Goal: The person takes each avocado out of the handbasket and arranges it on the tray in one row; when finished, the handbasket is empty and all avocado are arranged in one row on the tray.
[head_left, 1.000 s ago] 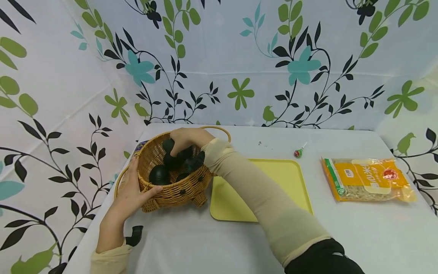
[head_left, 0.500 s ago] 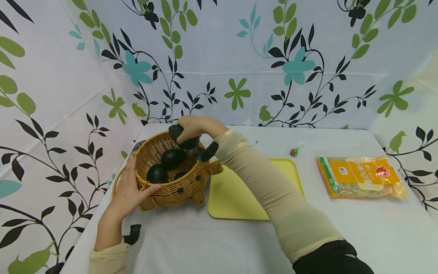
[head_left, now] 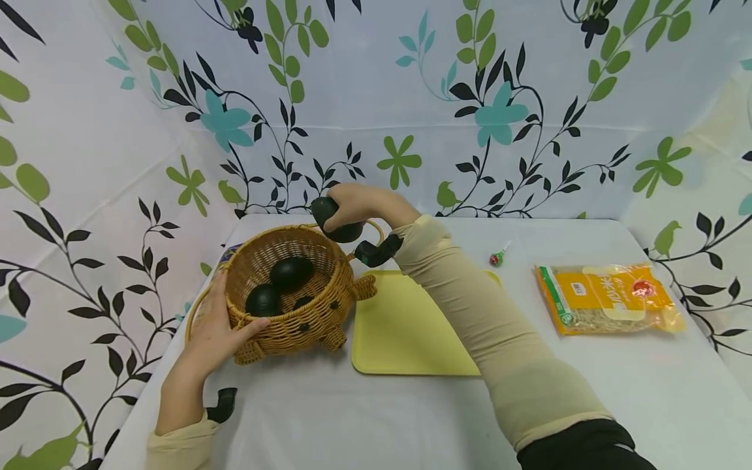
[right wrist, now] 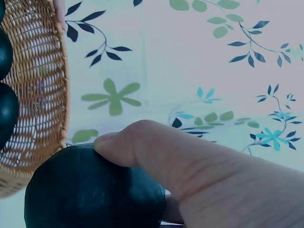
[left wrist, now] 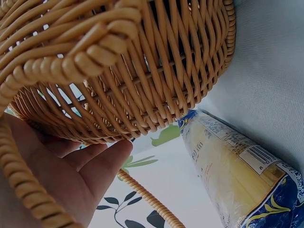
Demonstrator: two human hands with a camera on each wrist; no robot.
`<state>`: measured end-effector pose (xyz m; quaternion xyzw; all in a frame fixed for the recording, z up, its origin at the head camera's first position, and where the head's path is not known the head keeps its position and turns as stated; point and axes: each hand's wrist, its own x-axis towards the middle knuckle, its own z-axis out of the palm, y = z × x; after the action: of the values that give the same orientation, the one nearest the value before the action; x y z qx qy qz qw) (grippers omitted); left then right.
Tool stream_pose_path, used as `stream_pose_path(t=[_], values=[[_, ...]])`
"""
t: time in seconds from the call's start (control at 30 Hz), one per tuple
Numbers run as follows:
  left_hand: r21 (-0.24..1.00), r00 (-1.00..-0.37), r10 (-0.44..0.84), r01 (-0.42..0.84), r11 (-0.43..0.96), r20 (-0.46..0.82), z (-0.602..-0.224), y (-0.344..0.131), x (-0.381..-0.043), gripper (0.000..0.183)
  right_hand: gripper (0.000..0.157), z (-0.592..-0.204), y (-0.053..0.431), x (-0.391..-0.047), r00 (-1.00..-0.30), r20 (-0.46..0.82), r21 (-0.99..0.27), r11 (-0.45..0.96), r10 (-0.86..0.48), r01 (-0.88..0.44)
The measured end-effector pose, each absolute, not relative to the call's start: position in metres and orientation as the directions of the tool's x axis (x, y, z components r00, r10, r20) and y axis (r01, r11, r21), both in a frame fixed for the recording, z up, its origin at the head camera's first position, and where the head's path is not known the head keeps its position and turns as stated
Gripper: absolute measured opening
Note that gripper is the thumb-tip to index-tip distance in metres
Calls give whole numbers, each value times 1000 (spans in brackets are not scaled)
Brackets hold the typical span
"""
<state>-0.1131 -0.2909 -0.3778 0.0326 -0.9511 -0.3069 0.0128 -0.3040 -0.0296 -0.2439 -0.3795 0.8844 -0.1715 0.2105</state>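
Observation:
A wicker basket (head_left: 320,320) stands at the left of the table, with several dark green, smooth, avocado-like fruits (head_left: 292,273) inside. My left hand (head_left: 214,326) holds the basket's near left side, its thumb along the front rim. In the left wrist view its fingers (left wrist: 102,166) touch the woven outer wall. Raised above the basket's far right rim, my right hand (head_left: 367,205) grips one avocado-like fruit (right wrist: 90,190). The thumb lies on top of this fruit in the right wrist view; the other fingers are mostly hidden.
A yellow tray (head_left: 411,326) lies right of the basket, partly under the right forearm. Farther right are a wrapped lollipop (head_left: 497,258) and an orange packet of dried noodles (head_left: 608,297). A clear-and-blue packet (left wrist: 237,166) lies behind the basket. Patterned cloth (head_left: 382,98) hangs behind.
My right hand has come up out of the basket with one avocado-like fruit and moved right past the rim. My left hand stays on the basket. The view has shifted slightly.

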Motion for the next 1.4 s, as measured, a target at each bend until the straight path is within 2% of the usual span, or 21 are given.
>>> stream_pose_path(t=[0.7,1.4], values=[[583,-999,-50,-37,812,7,-377,-289,-117,113,38,-241,58,-313,-777,-265,-466,781,-571,-415],[593,-998,-53,-26,805,28,-377,-285,-114,110,44,-267,148,-312,-858,-310,-482,846,-409,-229]])
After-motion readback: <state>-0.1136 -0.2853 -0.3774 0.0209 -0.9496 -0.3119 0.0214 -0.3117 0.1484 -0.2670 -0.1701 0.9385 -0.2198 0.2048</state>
